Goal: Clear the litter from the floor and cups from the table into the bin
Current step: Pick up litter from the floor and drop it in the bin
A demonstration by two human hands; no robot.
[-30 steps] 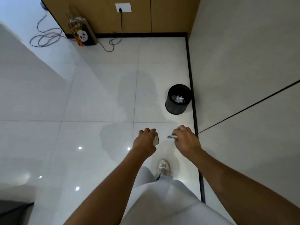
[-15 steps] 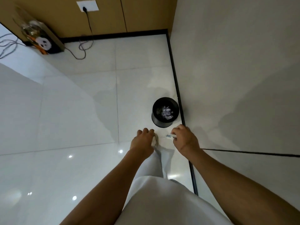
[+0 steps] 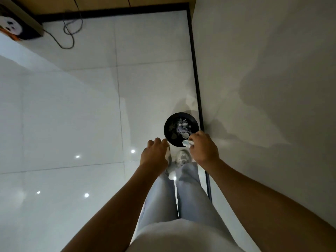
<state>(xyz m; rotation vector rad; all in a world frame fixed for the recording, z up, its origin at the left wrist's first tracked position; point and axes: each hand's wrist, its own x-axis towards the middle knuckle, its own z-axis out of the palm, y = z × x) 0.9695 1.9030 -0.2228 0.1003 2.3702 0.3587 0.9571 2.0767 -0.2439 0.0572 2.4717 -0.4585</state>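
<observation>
Head view, single frame. The person is standing over a black round bin [image 3: 175,140], looking straight down into it. The bin is sitting on the glossy white tiled floor [image 3: 72,115], just beside the black skirting strip [image 3: 195,73] at the foot of the pale wall [image 3: 263,70].

Bin contents: crumpled white and bluish-grey litter [image 3: 181,127], piled toward the centre and the right side of the opening; a few pale patches are showing lower on the dark inside (too small to tell what they are).

Right hand [image 3: 203,150]: fingers are curling round a small pale, slightly shiny scrap [image 3: 187,142], which is poking out on the thumb side. The grip is grasping it, and the scrap is hanging over the near right rim of the bin.

Left hand [image 3: 155,154]: fingers are curling inward, knuckles up, at the near left rim of the bin. A sliver of white is showing at its right edge, beside the fingers (cannot tell whether this is something in the grip or the shoe below), so the state of this grip cannot be told.

Below the hands: light blue jeans [image 3: 190,193] and one white sneaker [image 3: 183,157] on the floor, right next to the bin.

Far corner: a dark box with a white panda-like print [image 3: 12,27] and a loose cable [image 3: 70,36] are lying on the floor.
</observation>
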